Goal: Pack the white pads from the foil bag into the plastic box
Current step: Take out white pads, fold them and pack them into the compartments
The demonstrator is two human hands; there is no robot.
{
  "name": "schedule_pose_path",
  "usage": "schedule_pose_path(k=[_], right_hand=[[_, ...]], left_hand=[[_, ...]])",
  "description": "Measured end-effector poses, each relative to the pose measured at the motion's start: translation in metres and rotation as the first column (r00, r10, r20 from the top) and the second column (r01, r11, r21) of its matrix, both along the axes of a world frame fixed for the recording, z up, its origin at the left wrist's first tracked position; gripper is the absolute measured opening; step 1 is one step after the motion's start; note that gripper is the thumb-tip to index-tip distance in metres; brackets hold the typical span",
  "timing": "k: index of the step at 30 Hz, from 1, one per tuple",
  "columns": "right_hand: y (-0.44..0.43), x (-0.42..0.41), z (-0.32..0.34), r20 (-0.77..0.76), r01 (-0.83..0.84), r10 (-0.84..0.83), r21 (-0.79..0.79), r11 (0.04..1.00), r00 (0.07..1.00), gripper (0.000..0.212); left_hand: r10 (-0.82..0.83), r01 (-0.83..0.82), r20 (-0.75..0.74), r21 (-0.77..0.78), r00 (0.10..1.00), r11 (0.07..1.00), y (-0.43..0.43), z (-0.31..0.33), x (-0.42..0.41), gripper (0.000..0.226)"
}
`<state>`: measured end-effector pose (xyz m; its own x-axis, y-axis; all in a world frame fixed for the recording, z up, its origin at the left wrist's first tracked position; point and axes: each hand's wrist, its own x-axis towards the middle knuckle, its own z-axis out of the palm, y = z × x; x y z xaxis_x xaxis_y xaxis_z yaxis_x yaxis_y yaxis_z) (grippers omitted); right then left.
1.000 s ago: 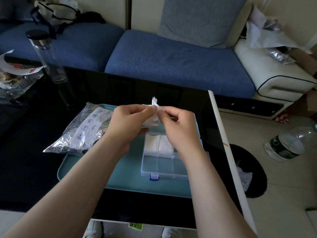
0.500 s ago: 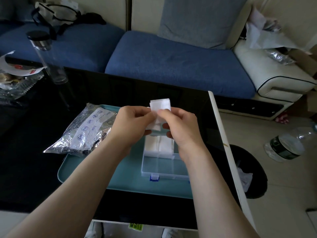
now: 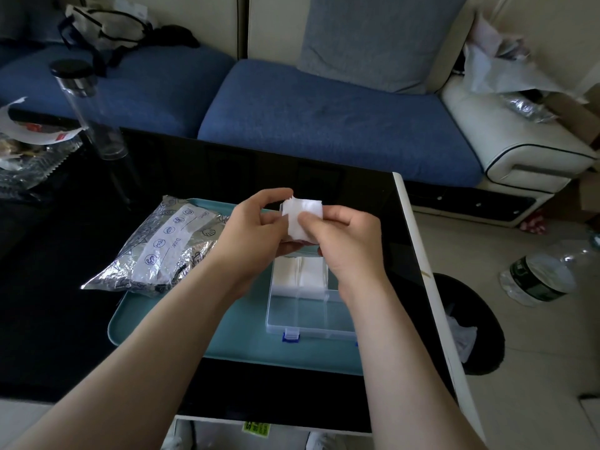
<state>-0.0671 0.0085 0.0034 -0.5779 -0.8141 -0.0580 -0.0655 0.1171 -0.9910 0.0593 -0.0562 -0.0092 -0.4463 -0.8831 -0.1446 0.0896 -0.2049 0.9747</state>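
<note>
Both hands hold a small stack of white pads (image 3: 302, 216) in the air above the far end of the clear plastic box (image 3: 308, 315). My left hand (image 3: 256, 227) pinches the stack's left edge and my right hand (image 3: 347, 237) grips its right side, thumb on its face. The box lies open on a teal tray (image 3: 181, 319); white pads (image 3: 300, 271) fill its two far compartments, and the near compartments are bare. The silver foil bag (image 3: 162, 246) lies on the tray's far left corner, to the left of my left hand.
The tray sits on a black glass table (image 3: 65, 319) whose white right edge (image 3: 422, 271) runs beside the box. A clear tumbler (image 3: 87, 108) and wrappers stand at the far left. A blue sofa lies behind; a black bin (image 3: 467, 323) and a plastic bottle (image 3: 545, 277) are on the floor at right.
The pads were crumpled between my fingertips, then straightened into a flat square stack. Both hands shifted slightly right and the stack now faces me, held from both sides.
</note>
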Motion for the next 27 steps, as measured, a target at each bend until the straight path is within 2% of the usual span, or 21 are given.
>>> schedule_pose_path(k=[5, 7, 13, 15, 16, 18, 20, 23, 25, 27], right_hand=[[-0.003, 0.001, -0.007, -0.157, 0.063, -0.064, -0.014, 0.998, 0.985, 0.011], [-0.003, 0.001, -0.007, -0.213, 0.074, -0.078, -0.026, 0.997, 0.974, 0.007], [-0.005, 0.004, -0.008, -0.322, 0.087, -0.096, -0.042, 0.995, 0.942, 0.012], [-0.008, 0.003, -0.012, -0.301, 0.114, -0.112, -0.009, 0.993, 0.947, 0.023], [-0.008, 0.003, -0.013, -0.242, 0.103, -0.096, 0.020, 0.994, 0.965, 0.025], [-0.007, 0.002, -0.012, -0.124, 0.030, -0.022, 0.064, 0.998, 0.992, 0.017], [-0.005, 0.001, -0.011, -0.098, -0.015, 0.023, 0.084, 0.996, 0.995, 0.011], [-0.005, -0.004, -0.017, -0.088, 0.029, -0.018, 0.119, 0.993, 0.996, 0.009], [-0.004, -0.008, -0.026, -0.162, 0.059, -0.025, 0.205, 0.977, 0.987, 0.007], [-0.002, -0.010, -0.036, -0.212, 0.064, 0.004, 0.315, 0.947, 0.977, 0.008]], left_hand=[[0.008, -0.009, 0.016, 0.022, 1.000, 1.000, 0.000, 0.002, -0.002, 0.024], [0.015, -0.015, 0.006, 0.025, 1.000, 1.000, 0.001, 0.004, -0.002, 0.024], [0.028, -0.018, 0.081, -0.129, 0.996, 0.991, 0.003, 0.002, 0.001, 0.022], [0.055, -0.041, 0.101, -0.135, 0.993, 0.990, 0.001, 0.001, 0.001, 0.020], [0.059, -0.046, 0.099, -0.126, 0.993, 0.991, 0.000, -0.001, 0.001, 0.017], [0.069, -0.054, 0.115, -0.126, 0.991, 0.991, -0.001, -0.002, 0.001, 0.013], [0.092, -0.070, 0.154, -0.144, 0.984, 0.987, -0.002, -0.004, 0.002, 0.011], [0.167, -0.083, 0.339, -0.249, 0.926, 0.965, -0.003, -0.010, 0.004, 0.003], [0.236, -0.016, 0.527, -0.389, 0.817, 0.921, -0.007, -0.020, 0.010, 0.007], [0.222, 0.090, 0.652, -0.409, 0.725, 0.908, -0.008, -0.027, 0.016, 0.013]])
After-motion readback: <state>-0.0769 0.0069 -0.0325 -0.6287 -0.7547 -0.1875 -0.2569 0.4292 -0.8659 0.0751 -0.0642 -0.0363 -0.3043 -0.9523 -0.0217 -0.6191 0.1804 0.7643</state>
